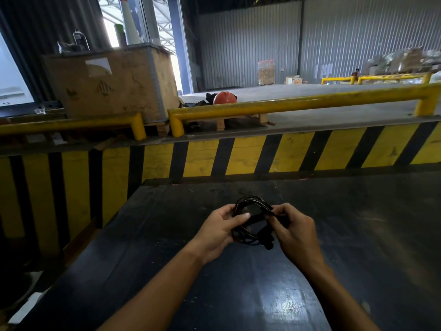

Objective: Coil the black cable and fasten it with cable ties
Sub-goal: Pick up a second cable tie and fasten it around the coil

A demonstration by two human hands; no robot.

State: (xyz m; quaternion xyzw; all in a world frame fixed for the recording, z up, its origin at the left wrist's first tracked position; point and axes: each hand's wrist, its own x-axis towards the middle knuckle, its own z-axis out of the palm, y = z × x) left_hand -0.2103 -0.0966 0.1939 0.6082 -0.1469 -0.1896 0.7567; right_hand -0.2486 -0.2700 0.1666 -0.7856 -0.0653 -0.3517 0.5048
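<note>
Nothing readable here, honestly. The big cardboard crate (112, 84) far left has dark handling pictograms and a peeling white label, all too blurry to read. A far box (294, 80) shows orange scribbles, also illegible.

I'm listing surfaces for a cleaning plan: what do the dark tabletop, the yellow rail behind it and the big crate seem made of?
The tabletop looks like a smooth dark sheet, maybe laminate or coated board; it gives a soft glare and shows scuffs. The yellow rail appears to be painted metal tube, with chipped, grimy paint. The crate looks like plywood with metal edge strips.
</note>
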